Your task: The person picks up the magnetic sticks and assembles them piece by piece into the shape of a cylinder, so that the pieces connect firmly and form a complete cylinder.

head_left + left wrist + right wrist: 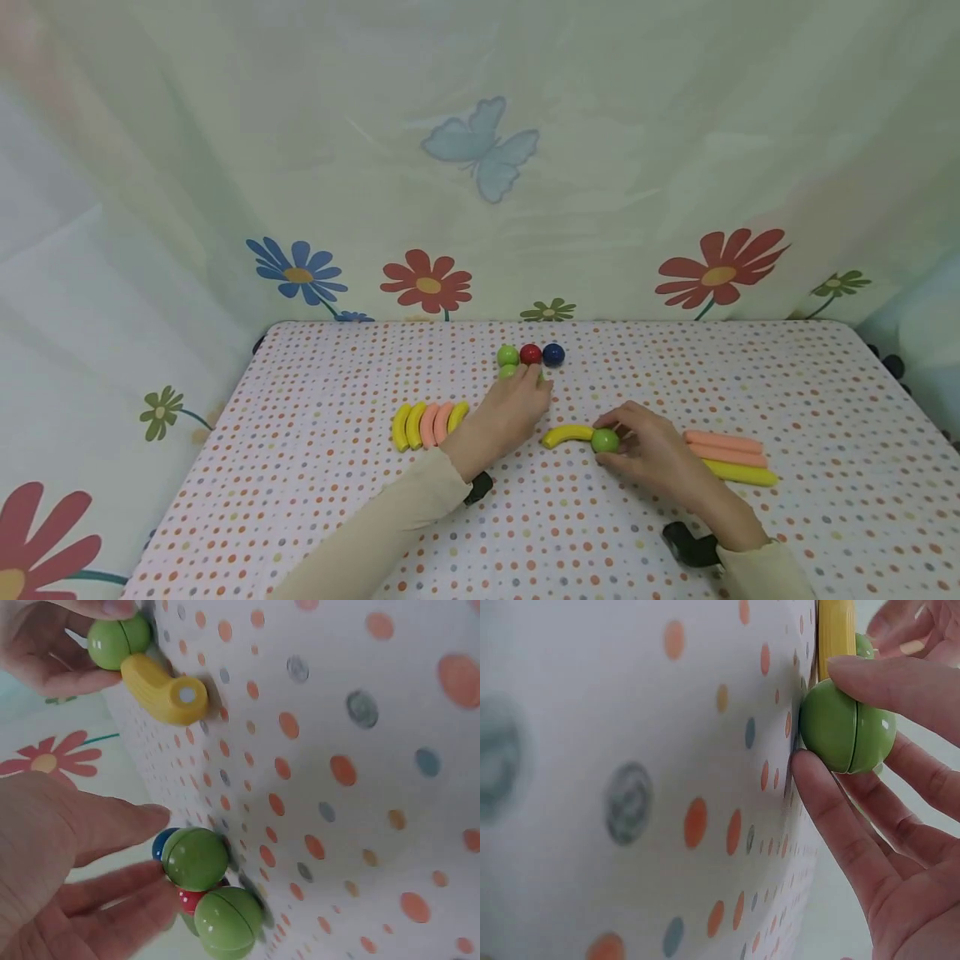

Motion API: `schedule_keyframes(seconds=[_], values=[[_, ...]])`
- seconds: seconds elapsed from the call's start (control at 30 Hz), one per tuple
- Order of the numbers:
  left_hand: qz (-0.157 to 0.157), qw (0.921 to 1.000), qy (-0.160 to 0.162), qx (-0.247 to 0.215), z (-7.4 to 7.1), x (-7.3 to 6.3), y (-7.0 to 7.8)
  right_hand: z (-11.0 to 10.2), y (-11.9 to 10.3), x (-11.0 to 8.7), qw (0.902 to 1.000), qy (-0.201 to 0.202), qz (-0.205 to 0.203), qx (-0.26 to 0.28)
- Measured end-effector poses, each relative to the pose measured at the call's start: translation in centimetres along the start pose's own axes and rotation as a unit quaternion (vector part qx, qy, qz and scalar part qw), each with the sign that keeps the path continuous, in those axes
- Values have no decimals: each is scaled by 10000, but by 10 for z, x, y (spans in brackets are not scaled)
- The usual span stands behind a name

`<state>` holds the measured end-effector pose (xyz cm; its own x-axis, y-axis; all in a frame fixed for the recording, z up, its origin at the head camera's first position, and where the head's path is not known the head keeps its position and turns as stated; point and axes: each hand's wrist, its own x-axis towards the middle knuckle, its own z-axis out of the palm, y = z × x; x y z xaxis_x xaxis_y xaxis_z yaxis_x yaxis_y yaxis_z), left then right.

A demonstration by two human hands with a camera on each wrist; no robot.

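A green ball sits on the table between the thumb and fingers of my right hand, which grips it. The ball meets one end of a curved yellow piece, whose other end shows a small grey disc in the left wrist view. At the back, my left hand reaches over a cluster of balls, its thumb and fingers spread near a green ball. Beside that are another green ball, a red ball and a blue ball. The left hand partly hides the cluster in the head view.
Several curved pieces, yellow and pink, lie in a row left of the left hand. Right of the right hand lie straight pink sticks and a yellow stick. The dotted table ends at a flowered curtain.
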<state>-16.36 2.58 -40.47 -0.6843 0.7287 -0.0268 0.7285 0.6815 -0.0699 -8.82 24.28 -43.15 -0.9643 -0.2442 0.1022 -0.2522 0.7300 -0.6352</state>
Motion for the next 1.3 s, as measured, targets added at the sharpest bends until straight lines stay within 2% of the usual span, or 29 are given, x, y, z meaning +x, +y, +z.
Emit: schedule_keyframes(seconds=[0.17,0.3,0.4,0.6,0.77,1.0,1.1,1.2,1.3], values=[[-251,9996,131,-61,3,-4,-1,0,1,-1,10000,4,81,10],[-186,9993,292,-161,9,-9,-1,0,1,0,10000,-17,91,-19],[-152,9988,326,-337,12,-16,0,0,0,0,9999,-12,102,-52],[-371,9961,415,-679,16,-33,-1,1,-2,3,9998,-5,128,-178],[-429,9934,515,-931,20,-42,-4,4,-6,9,9997,1,159,-163],[-594,9926,515,-930,21,-49,-9,15,-15,23,9990,296,235,-228],[-772,9857,617,-1365,23,-50,-11,20,-18,29,9989,374,235,-185],[-1003,9734,778,-1906,25,-49,-13,24,-22,32,9991,339,245,-100],[-1147,9663,852,-2141,25,-49,-14,27,-25,34,9992,272,285,-4]])
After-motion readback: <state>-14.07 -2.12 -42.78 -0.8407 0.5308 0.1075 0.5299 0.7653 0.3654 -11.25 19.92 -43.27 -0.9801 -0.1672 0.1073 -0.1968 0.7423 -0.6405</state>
